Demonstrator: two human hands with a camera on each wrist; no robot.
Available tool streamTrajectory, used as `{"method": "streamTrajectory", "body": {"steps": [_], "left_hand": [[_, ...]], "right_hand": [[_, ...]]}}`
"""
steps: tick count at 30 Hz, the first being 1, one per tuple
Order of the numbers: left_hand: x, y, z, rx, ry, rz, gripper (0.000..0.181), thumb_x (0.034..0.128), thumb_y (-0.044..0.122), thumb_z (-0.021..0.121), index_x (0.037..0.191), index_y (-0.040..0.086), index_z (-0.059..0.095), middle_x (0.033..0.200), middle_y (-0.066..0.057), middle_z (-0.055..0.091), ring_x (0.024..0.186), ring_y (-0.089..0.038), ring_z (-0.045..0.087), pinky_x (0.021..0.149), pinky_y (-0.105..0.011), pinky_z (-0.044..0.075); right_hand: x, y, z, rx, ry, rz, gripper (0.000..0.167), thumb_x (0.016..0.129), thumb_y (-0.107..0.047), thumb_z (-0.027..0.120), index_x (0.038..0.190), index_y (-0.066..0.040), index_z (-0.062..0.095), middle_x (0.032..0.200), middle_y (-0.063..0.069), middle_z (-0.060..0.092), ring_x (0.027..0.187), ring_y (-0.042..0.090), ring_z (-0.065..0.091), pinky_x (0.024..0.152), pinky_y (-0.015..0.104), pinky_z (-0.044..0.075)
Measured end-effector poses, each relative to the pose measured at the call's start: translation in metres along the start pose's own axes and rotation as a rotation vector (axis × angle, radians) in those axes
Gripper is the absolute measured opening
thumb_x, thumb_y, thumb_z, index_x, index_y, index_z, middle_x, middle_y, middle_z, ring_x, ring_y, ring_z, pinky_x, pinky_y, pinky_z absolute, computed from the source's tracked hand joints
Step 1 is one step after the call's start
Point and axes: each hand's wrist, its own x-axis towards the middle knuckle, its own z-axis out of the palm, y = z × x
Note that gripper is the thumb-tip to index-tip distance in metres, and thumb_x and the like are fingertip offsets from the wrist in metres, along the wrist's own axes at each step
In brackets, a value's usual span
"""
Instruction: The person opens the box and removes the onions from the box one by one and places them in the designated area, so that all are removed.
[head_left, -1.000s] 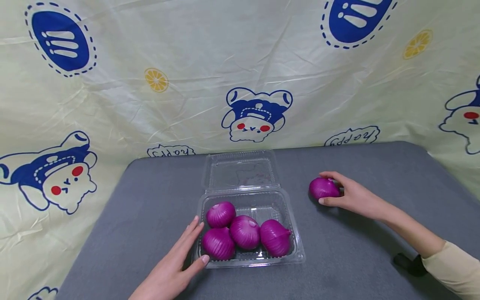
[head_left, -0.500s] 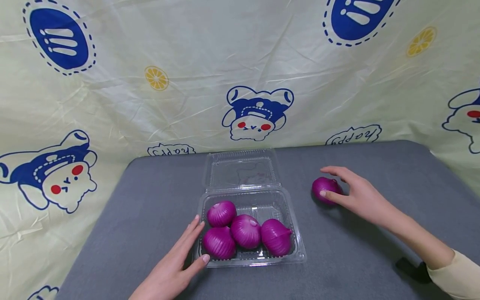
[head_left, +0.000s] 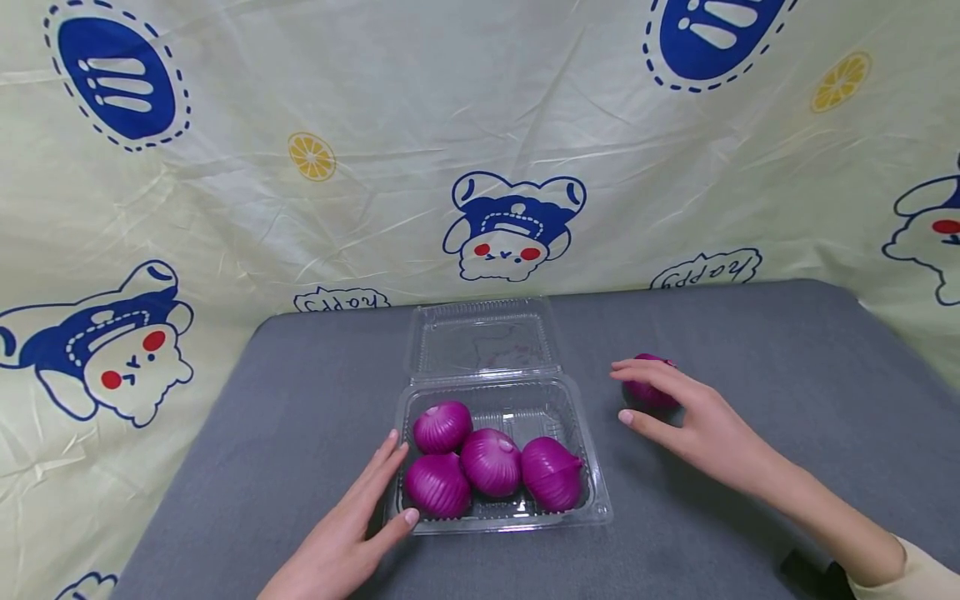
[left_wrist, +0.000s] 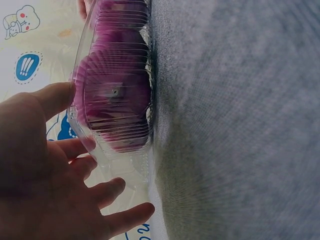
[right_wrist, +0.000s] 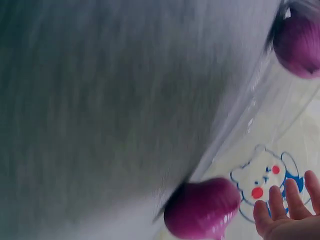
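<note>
Several red onions (head_left: pixel 491 462) sit in a clear plastic clamshell box (head_left: pixel 517 526), whose lid (head_left: pixel 483 342) lies folded back. My left hand (head_left: pixel 348 525) is at the box's left side with fingers spread; in the left wrist view its thumb touches the rim (left_wrist: pixel 73 112). To the right of the box, one more red onion (head_left: pixel 651 395) rests on the table, partly hidden by my right hand (head_left: pixel 701 429). The right fingers reach out loosely in front of this onion and hold nothing. In the right wrist view, a gap shows between the onion (right_wrist: pixel 202 207) and the fingertips (right_wrist: pixel 261 210).
A grey cloth covers the table (head_left: pixel 300 400). Behind it hangs a pale curtain (head_left: pixel 375 225) with cartoon prints. A dark object (head_left: pixel 810 575) lies by the right sleeve (head_left: pixel 911 571).
My right hand has let go of the single onion, lifted away, then moved left and nearer in front of it. That onion shifted slightly right. The left hand has stayed by the box.
</note>
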Motion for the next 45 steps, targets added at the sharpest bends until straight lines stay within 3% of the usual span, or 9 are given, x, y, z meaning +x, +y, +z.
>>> {"method": "streamTrajectory", "body": {"steps": [5,12,18,23,27,30,34,38,45], "left_hand": [[0.000,0.000,0.001,-0.007,0.007,-0.006,0.075,0.0932,0.055,0.059,0.156,0.028,0.028,0.161,0.020,0.009,0.147,-0.012,0.015,0.113,-0.054,0.025],[0.001,0.000,0.001,-0.009,0.002,-0.009,0.075,0.0935,0.054,0.059,0.157,0.028,0.028,0.161,0.021,0.008,0.147,-0.010,0.014,0.113,-0.053,0.024],[0.001,0.000,0.001,-0.009,0.005,-0.010,0.076,0.0927,0.056,0.059,0.156,0.029,0.028,0.161,0.019,0.010,0.147,-0.014,0.016,0.112,-0.054,0.026],[0.001,0.000,0.001,-0.003,0.005,-0.010,0.076,0.0927,0.057,0.059,0.156,0.029,0.028,0.161,0.019,0.009,0.147,-0.013,0.016,0.113,-0.054,0.026],[0.001,0.000,0.001,-0.005,0.007,-0.007,0.075,0.0929,0.056,0.059,0.156,0.029,0.028,0.161,0.019,0.010,0.147,-0.013,0.016,0.112,-0.054,0.026],[0.001,0.000,0.001,0.000,0.009,-0.003,0.075,0.0933,0.055,0.059,0.156,0.029,0.028,0.161,0.021,0.009,0.147,-0.011,0.016,0.113,-0.053,0.026],[0.001,-0.001,0.001,0.008,0.010,0.003,0.075,0.0938,0.053,0.059,0.157,0.029,0.027,0.160,0.022,0.008,0.146,-0.009,0.015,0.113,-0.052,0.026],[0.001,-0.002,0.001,0.003,0.011,0.005,0.074,0.0939,0.054,0.059,0.157,0.029,0.027,0.160,0.022,0.008,0.146,-0.008,0.015,0.113,-0.052,0.026],[0.001,-0.001,0.001,-0.001,0.011,0.008,0.074,0.0943,0.054,0.058,0.156,0.029,0.027,0.160,0.024,0.009,0.145,-0.005,0.015,0.113,-0.050,0.026]], "right_hand": [[-0.003,-0.010,0.010,0.049,-0.052,0.012,0.053,0.086,-0.021,0.079,0.132,-0.036,0.058,0.135,-0.014,0.054,0.126,0.005,0.047,0.099,0.012,0.035],[-0.005,-0.024,0.022,0.079,-0.171,-0.050,0.053,0.087,-0.029,0.077,0.135,-0.031,0.056,0.138,-0.012,0.052,0.126,0.010,0.047,0.092,0.047,0.051],[-0.006,-0.035,0.029,0.101,-0.250,-0.123,0.053,0.088,-0.034,0.075,0.137,-0.035,0.053,0.141,-0.009,0.050,0.128,0.012,0.046,0.092,0.043,0.052],[-0.005,-0.039,0.034,0.097,-0.322,-0.121,0.055,0.090,-0.042,0.071,0.140,-0.035,0.050,0.145,-0.011,0.047,0.132,0.014,0.043,0.095,0.047,0.049],[-0.004,-0.039,0.038,0.058,-0.384,-0.096,0.058,0.089,-0.050,0.069,0.142,-0.037,0.048,0.146,-0.014,0.045,0.137,0.020,0.038,0.103,0.058,0.039],[-0.002,-0.039,0.040,0.028,-0.406,-0.099,0.060,0.088,-0.053,0.068,0.142,-0.036,0.049,0.145,-0.015,0.046,0.138,0.022,0.037,0.110,0.059,0.028],[0.000,-0.039,0.042,0.002,-0.412,-0.129,0.061,0.088,-0.053,0.067,0.143,-0.034,0.049,0.143,-0.015,0.048,0.136,0.015,0.040,0.118,0.038,0.017],[0.003,-0.038,0.043,-0.005,-0.420,-0.167,0.060,0.089,-0.052,0.067,0.142,-0.030,0.050,0.141,-0.017,0.050,0.134,0.010,0.042,0.116,0.021,0.006],[0.009,-0.040,0.043,-0.038,-0.454,-0.140,0.065,0.085,-0.058,0.068,0.141,-0.030,0.051,0.135,-0.022,0.053,0.125,0.005,0.048,0.118,0.044,0.013]]}}
